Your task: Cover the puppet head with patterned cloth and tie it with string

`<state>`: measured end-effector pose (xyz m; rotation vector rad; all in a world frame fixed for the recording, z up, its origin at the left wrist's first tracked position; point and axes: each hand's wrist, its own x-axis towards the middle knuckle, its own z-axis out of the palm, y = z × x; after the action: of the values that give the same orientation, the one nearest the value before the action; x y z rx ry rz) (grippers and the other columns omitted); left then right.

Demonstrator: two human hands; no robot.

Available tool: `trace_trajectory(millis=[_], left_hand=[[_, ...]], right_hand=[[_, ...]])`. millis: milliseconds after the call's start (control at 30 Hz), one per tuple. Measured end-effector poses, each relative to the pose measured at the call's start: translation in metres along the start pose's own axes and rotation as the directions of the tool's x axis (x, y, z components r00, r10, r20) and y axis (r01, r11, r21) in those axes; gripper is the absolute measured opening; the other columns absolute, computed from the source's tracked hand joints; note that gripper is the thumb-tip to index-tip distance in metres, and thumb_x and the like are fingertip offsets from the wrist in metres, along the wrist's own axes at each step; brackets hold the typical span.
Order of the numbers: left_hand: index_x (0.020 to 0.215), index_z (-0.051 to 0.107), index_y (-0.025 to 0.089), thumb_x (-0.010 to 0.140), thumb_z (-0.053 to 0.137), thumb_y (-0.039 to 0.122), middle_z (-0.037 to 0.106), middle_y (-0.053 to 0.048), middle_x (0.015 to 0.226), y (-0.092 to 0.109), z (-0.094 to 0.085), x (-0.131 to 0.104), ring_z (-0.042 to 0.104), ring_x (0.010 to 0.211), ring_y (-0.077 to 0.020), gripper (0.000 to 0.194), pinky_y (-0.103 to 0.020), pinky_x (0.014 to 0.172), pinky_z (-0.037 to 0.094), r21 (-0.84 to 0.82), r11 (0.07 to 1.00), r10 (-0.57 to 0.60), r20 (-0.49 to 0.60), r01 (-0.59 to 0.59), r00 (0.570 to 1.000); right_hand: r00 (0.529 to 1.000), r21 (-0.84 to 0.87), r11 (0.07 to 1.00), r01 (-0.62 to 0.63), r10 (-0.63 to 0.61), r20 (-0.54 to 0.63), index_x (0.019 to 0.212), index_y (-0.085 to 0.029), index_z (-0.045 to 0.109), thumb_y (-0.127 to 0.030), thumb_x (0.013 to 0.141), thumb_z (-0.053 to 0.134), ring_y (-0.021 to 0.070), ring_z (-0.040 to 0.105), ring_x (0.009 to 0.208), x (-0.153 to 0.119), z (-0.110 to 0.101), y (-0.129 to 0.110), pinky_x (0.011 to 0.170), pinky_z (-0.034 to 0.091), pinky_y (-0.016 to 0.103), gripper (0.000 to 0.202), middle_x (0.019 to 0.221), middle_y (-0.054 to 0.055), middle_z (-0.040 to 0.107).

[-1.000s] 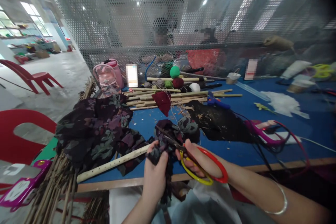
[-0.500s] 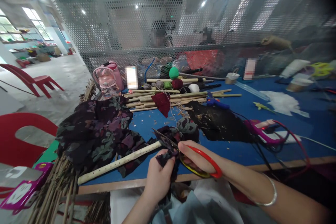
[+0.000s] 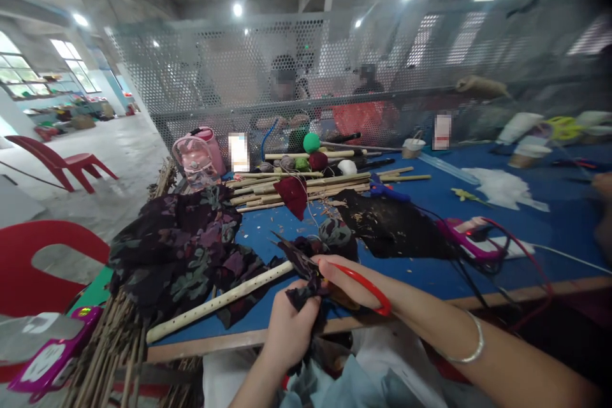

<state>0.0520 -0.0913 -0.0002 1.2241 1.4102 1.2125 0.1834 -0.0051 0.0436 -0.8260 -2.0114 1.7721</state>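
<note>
My left hand [image 3: 292, 322] is closed on a bunched piece of dark floral fabric [image 3: 306, 293] at the front edge of the table. My right hand [image 3: 347, 277] grips scissors [image 3: 366, 284] with red handles, their blades pointing up and left over the dark cloth. Part of the handles is hidden by the hand. A pale stick with a row of small holes [image 3: 220, 303] lies left of my hands, its far end by the blades. A larger spread of the floral cloth [image 3: 176, 248] covers the table's left side. Just beyond the scissors sits a grey-green cloth-wrapped ball [image 3: 333, 234].
Bamboo sticks [image 3: 306, 188], a dark red cloth piece [image 3: 292, 196] and several coloured balls lie farther back. A blue glue gun [image 3: 387, 190] rests near a black cloth [image 3: 396, 223]. At right is a magenta power strip [image 3: 466, 239] with cords. Dry stalks [image 3: 108, 338] stand at left.
The camera view has shifted slightly, moving the scene a little down. The scissor blades look more open now. My left hand keeps its hold on the fabric.
</note>
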Motion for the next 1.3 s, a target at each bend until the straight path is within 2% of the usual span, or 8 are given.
trace_trajectory(millis=[567, 733, 800, 900, 1000, 1100, 1167, 1300], left_hand=[[0.057, 0.052, 0.015, 0.065, 0.044, 0.009, 0.040, 0.004, 0.054, 0.012, 0.005, -0.013, 0.035, 0.056, -0.0105, 0.013, -0.022, 0.051, 0.027, 0.229, 0.971, 0.023, 0.210, -0.072, 0.978], [0.072, 0.061, 0.016, 0.072, 0.047, 0.019, 0.058, -0.001, 0.064, 0.032, -0.035, -0.025, 0.051, 0.064, -0.0156, 0.014, -0.024, 0.060, 0.040, 0.354, 0.930, 0.124, -0.062, -0.094, 0.990], [0.083, 0.062, 0.016, 0.074, 0.050, 0.026, 0.062, -0.002, 0.071, 0.040, -0.060, -0.021, 0.055, 0.067, -0.0172, 0.017, -0.025, 0.063, 0.043, 0.495, 0.867, 0.240, -0.319, -0.054, 0.917], [0.087, 0.062, 0.016, 0.075, 0.052, 0.034, 0.063, -0.007, 0.085, 0.041, -0.091, -0.003, 0.059, 0.082, -0.0224, 0.024, -0.030, 0.077, 0.045, 0.719, 0.694, 0.451, -0.470, 0.032, 0.758], [0.094, 0.063, 0.016, 0.077, 0.047, 0.032, 0.060, -0.010, 0.092, 0.033, -0.107, 0.022, 0.059, 0.087, -0.0248, 0.028, -0.035, 0.082, 0.046, 0.803, 0.554, 0.399, -0.488, 0.220, 0.776], [0.118, 0.053, 0.013, 0.076, 0.050, 0.035, 0.058, -0.016, 0.110, 0.025, -0.107, 0.041, 0.058, 0.098, -0.0305, 0.047, -0.048, 0.089, 0.043, 0.797, 0.486, 0.156, -0.483, 0.359, 0.861], [0.134, 0.036, 0.014, 0.078, 0.050, 0.042, 0.053, -0.019, 0.123, 0.025, -0.098, 0.045, 0.053, 0.109, -0.0352, 0.064, -0.064, 0.094, 0.032, 0.781, 0.472, 0.090, -0.504, 0.409, 0.859], [0.129, 0.042, 0.019, 0.084, 0.045, 0.043, 0.042, -0.017, 0.136, 0.033, -0.069, 0.032, 0.034, 0.126, -0.0379, 0.052, -0.071, 0.096, 0.017, 0.848, 0.402, 0.441, -0.510, 0.345, 0.738]], right_hand=[[0.999, 0.274, 0.962, 0.006, -0.021, 0.050, 0.085, -0.017, 0.047, -0.080, 0.070, 0.035, 0.0030, 0.024, 0.041, -0.012, -0.013, -0.009, 0.037, 0.023, 0.014, 0.066, 0.056, -0.008, 0.032], [0.982, 0.421, 0.892, 0.166, -0.190, 0.015, 0.094, -0.017, 0.048, -0.084, 0.065, 0.033, 0.0063, 0.030, 0.045, -0.026, -0.030, -0.022, 0.042, 0.029, 0.019, 0.074, 0.059, -0.005, 0.037], [0.980, 0.425, 0.885, 0.191, -0.195, -0.035, 0.096, -0.017, 0.049, -0.085, 0.063, 0.033, 0.0072, 0.032, 0.046, -0.038, -0.035, -0.024, 0.044, 0.031, 0.020, 0.078, 0.059, -0.004, 0.038], [0.979, 0.403, 0.893, 0.202, -0.173, -0.107, 0.098, -0.017, 0.050, -0.086, 0.061, 0.034, 0.0081, 0.035, 0.049, -0.057, -0.037, -0.016, 0.046, 0.033, 0.021, 0.080, 0.062, -0.003, 0.040], [0.981, 0.392, 0.901, 0.187, -0.147, -0.130, 0.095, -0.017, 0.052, -0.087, 0.058, 0.036, 0.0086, 0.036, 0.050, -0.072, -0.036, -0.001, 0.047, 0.033, 0.021, 0.080, 0.063, -0.001, 0.042], [0.983, 0.442, 0.882, 0.163, -0.109, -0.145, 0.094, -0.018, 0.054, -0.086, 0.059, 0.037, 0.0091, 0.036, 0.051, -0.083, -0.036, 0.013, 0.049, 0.033, 0.022, 0.078, 0.064, -0.001, 0.042], [0.981, 0.492, 0.855, 0.165, -0.090, -0.174, 0.094, -0.019, 0.055, -0.085, 0.060, 0.038, 0.0091, 0.036, 0.051, -0.087, -0.038, 0.021, 0.050, 0.033, 0.022, 0.076, 0.064, -0.001, 0.041], [0.972, 0.557, 0.810, 0.183, -0.062, -0.229, 0.092, -0.021, 0.056, -0.084, 0.063, 0.036, 0.0079, 0.032, 0.048, -0.088, -0.042, 0.033, 0.048, 0.030, 0.021, 0.072, 0.061, -0.003, 0.038]])
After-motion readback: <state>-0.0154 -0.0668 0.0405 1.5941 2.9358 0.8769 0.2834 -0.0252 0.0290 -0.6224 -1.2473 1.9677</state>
